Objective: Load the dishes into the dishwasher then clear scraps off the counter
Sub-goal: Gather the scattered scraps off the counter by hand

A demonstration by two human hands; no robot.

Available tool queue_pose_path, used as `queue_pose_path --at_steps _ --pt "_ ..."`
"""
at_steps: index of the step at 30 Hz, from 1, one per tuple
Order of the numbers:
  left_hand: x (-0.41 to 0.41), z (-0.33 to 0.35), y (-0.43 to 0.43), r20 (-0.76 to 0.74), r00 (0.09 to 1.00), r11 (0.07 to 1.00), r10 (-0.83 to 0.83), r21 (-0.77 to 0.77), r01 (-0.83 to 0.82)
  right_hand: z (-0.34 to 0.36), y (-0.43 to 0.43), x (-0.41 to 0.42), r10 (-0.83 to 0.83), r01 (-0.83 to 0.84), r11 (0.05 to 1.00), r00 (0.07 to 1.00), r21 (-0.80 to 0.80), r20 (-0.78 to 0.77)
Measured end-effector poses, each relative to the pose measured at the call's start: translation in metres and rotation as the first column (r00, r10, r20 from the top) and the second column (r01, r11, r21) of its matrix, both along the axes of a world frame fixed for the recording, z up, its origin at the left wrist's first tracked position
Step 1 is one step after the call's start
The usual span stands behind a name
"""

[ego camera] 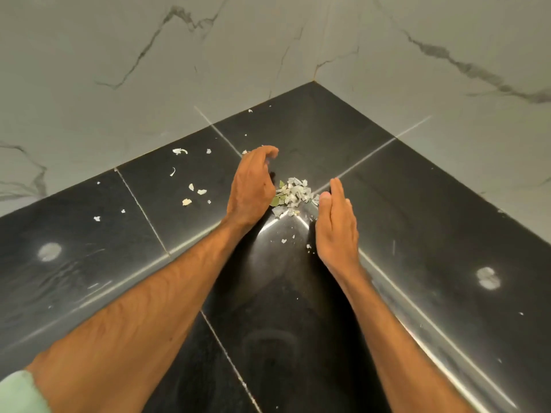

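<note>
Forearms (pixel 155 305) enter from six o'clock over the black table (pixel 432 210), which fills the view. Left hand (pixel 253 189), at nine o'clock of the scrap pile (pixel 293 193), is cupped with fingers curled. Its palm is hidden, so I cannot tell whether it holds anything. Right hand (pixel 337 225), at four o'clock, stands flat, holding nothing. Scrap-clearing seems in hand; next, stray bits (pixel 190 195) farther toward nine o'clock need gathering. No dishwasher shows.

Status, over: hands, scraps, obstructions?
Left hand cupped, right hand straight, on edge, flanking pile of pale peel and green leaf scraps. Loose pale bits scattered left on black stone counter. Nothing blocking.
</note>
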State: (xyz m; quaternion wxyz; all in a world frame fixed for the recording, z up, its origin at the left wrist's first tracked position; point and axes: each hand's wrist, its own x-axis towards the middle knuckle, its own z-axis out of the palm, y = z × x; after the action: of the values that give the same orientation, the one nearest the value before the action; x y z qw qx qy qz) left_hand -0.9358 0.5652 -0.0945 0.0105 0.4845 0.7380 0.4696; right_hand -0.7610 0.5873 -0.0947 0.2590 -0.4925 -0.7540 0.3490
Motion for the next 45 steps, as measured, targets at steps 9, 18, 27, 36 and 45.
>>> queue_pose_path --at_steps 9,18,27,36,45 --pt "0.002 0.016 -0.035 0.168 0.985 0.999 -0.029 -0.031 0.035 -0.01 -0.017 -0.015 -0.114 0.109 0.987 0.993 0.114 0.037" --pt "-0.075 0.016 -0.17 -0.264 0.837 0.752 0.48 -0.367 -0.547 -0.006 -0.022 -0.018 -0.052 0.005 0.978 0.974 0.207 0.222" --pt "-0.08 -0.009 -0.167 -0.136 0.813 0.579 0.566 -0.637 -0.509 -0.009 -0.023 -0.02 -0.072 0.009 0.973 0.962 0.23 0.265" --pt "-0.016 -0.017 -0.096 -0.19 0.952 0.735 0.239 -0.606 -0.305 -0.01 -0.021 -0.02 -0.055 -0.011 0.971 0.962 0.239 0.268" --pt "-0.055 -0.012 -0.097 -0.261 0.932 0.833 0.25 -0.432 -0.344 -0.013 -0.021 -0.021 -0.005 -0.085 0.966 0.939 0.246 0.343"
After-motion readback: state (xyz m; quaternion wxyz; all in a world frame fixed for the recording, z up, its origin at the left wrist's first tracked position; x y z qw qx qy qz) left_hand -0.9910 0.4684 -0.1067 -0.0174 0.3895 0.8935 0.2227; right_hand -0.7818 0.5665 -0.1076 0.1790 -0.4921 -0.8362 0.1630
